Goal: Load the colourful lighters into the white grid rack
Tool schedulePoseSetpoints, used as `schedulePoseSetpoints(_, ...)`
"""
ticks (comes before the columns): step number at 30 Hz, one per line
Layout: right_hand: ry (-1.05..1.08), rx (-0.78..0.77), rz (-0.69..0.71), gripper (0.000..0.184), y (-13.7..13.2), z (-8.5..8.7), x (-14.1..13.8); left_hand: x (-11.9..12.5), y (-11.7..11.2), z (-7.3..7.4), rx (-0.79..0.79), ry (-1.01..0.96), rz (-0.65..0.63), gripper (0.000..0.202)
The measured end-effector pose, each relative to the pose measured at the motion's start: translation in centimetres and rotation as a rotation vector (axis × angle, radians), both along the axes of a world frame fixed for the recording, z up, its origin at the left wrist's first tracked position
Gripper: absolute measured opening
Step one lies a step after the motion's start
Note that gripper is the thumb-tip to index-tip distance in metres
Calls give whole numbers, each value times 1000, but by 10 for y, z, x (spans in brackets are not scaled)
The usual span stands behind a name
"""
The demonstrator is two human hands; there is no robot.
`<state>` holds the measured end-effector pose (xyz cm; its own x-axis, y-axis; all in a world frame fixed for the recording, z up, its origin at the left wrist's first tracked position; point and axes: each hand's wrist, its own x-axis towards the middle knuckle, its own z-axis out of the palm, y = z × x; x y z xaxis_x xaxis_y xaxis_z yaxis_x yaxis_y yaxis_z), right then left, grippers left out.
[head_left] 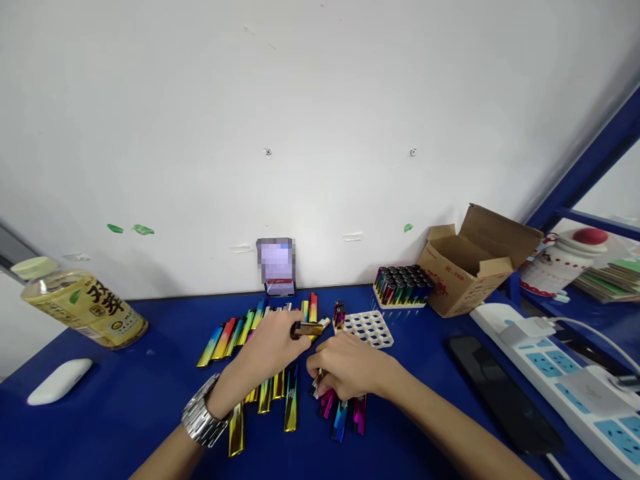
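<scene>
My left hand [280, 333], with a silver watch on the wrist, is closed around a shiny gold-brown lighter [307, 329] whose pale end points right. Close beside it, my right hand [345, 363] is closed with its fingertips on another lighter [316, 384], mostly hidden by the fingers. Shiny rainbow and gold lighters [220, 341] lie in rows under and around my left hand. Below my right hand lie a few purple and blue lighters [340, 421]. A white perforated tray [373, 328] sits just behind my right hand, with purple lighters [339, 313] upright at its left edge.
A second tray of upright lighters [404, 283] stands beside an open cardboard box [457, 267]. A phone [500, 390] and a power strip [555, 373] lie right. At left are a drink bottle [83, 303] and a white case [60, 381]. A screen [277, 263] leans near the wall.
</scene>
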<state>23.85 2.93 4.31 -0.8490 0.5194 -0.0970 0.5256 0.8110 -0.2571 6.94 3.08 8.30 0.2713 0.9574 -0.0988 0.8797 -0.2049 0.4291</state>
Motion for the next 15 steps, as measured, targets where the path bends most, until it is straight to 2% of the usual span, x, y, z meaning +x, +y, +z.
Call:
schedulePoseSetpoints(3, 63, -23, 30, 13, 1, 1, 0, -2, 1, -4, -17, -14, -21, 22)
schedulePoseSetpoints(6, 221, -211, 68, 14, 6, 7, 5, -6, 3, -9, 0, -87, -58, 32)
schedulePoseSetpoints(9, 489, -413, 45, 12, 12, 14, 14, -10, 7, -11, 53, -190, -55, 41)
schedulePoseSetpoints(12, 826, -587, -10, 20, 14, 16, 18, -12, 11, -12, 117, -240, -2, 44)
schedulePoseSetpoints(15, 1134, -841, -97, 30, 13, 16, 15, -12, 12, -15, 219, -318, 76, 40)
